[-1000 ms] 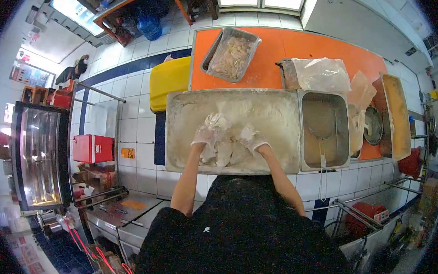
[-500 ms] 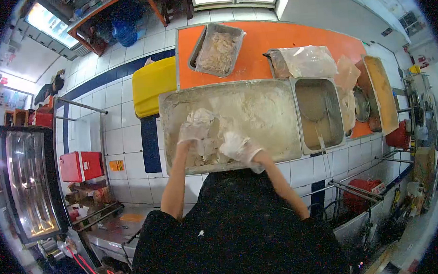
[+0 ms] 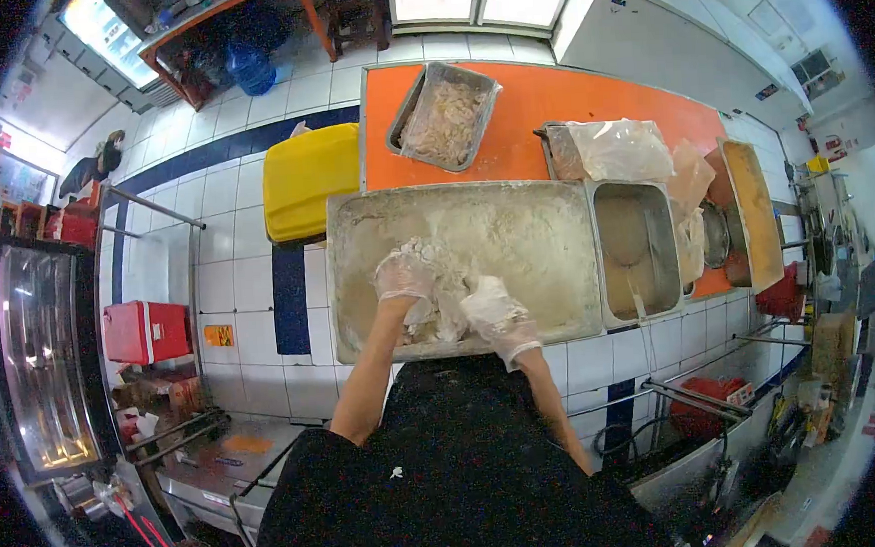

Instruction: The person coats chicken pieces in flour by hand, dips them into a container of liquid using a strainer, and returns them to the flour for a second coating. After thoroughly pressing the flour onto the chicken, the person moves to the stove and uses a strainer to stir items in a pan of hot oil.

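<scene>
A wide metal tray (image 3: pixel 547 257) holds pale flour, with floured pieces (image 3: pixel 445 308) gathered in its left half. My left hand (image 3: pixel 405 275), in a clear glove, is over these pieces, its fingers closed round a floury clump (image 3: pixel 416 250). My right hand (image 3: pixel 495 312), gloved and dusted with flour, rests against the right side of the pile. Its fingertips are hidden among the floury pieces, so its hold cannot be made out.
Behind the tray, a metal pan of pale pieces (image 3: pixel 448 122) and a plastic bag (image 3: pixel 625 149) lie on the orange table (image 3: pixel 517 98). A deep metal pan (image 3: pixel 636 246) adjoins the tray's right side. A yellow container (image 3: pixel 312 181) stands left, a red box (image 3: pixel 147 331) farther left.
My left hand has moved right and closed on floury pieces. My right hand has shifted slightly right and down. The whole view has shifted a little.
</scene>
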### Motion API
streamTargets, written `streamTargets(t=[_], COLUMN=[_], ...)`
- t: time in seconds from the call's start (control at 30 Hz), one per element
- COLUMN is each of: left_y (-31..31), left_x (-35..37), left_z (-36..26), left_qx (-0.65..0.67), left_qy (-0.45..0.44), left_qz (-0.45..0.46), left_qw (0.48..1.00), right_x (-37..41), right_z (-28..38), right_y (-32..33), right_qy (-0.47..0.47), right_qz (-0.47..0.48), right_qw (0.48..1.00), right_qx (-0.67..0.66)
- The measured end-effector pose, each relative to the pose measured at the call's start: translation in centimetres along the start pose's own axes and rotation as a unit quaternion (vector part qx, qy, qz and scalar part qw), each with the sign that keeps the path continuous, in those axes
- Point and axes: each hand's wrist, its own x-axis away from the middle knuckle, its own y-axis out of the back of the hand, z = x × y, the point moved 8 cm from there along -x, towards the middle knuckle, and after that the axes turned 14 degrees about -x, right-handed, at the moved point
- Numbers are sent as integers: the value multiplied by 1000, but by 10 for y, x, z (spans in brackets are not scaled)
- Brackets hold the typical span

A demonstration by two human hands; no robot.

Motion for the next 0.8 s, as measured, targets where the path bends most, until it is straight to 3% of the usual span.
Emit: streamTargets(t=[0.03, 0.07, 0.1, 0.13, 0.2, 0.27, 0.3, 0.33, 0.37, 0.43, 0.53, 0.63, 0.67, 0.7, 0.73, 0.8], left_y=[14, 7, -13, -30, -23, -33, -50, -53, -43, -49, 7, 3, -15, -36, -49, -50], left_x=[7, 6, -5, -9, 2, -2, -5, 0, -4, -18, 0, 10, 9, 9, 13, 24], left_z=[-4, 2, 3, 3, -1, -3, -10, -18, -19, -17, -22, -30, -30, -20, -8, -18], left_qx=[-3, -5, 17, 41, 58, 74, 45, 15, 14, 10, -4, -32, -34, 198, 419, 416], left_qy=[-49, -40, -63, -83, -70, -65, -121, -176, -177, -121, -109, -145, -146, -100, -45, -48], left_qz=[-118, -112, -2, 104, 82, 57, -52, -159, -160, 31, 21, 34, 32, -22, -74, -79], left_qw=[992, 993, 998, 990, 992, 994, 990, 971, 971, 992, 994, 988, 988, 975, 904, 905], right_x=[3, 6, 4, -2, -17, -30, -31, -30, -28, -31, -47, -48, -33, -22, -25, -42], right_z=[9, 12, 5, -10, -50, -75, -70, -43, -20, -17, 3, -18, -16, -22, -41, -79], right_y=[11, 11, 4, -4, -23, -26, -25, -21, -23, -33, -23, -24, -3, 12, 10, 4], right_qy=[18, 40, 48, 50, 43, 29, 28, 106, 184, 171, 126, 94, 72, 46, 44, 120], right_qz=[37, 74, 82, 73, 53, 27, 29, 53, 74, 43, -3, 40, 9, -19, -17, -91], right_qw=[996, 984, 983, 995, 987, 939, 939, 964, 972, 981, 992, 994, 990, 976, 976, 982], right_qx=[80, 156, 155, 54, -147, -341, -342, -239, -129, -78, -1, -24, -118, -211, -213, -110])
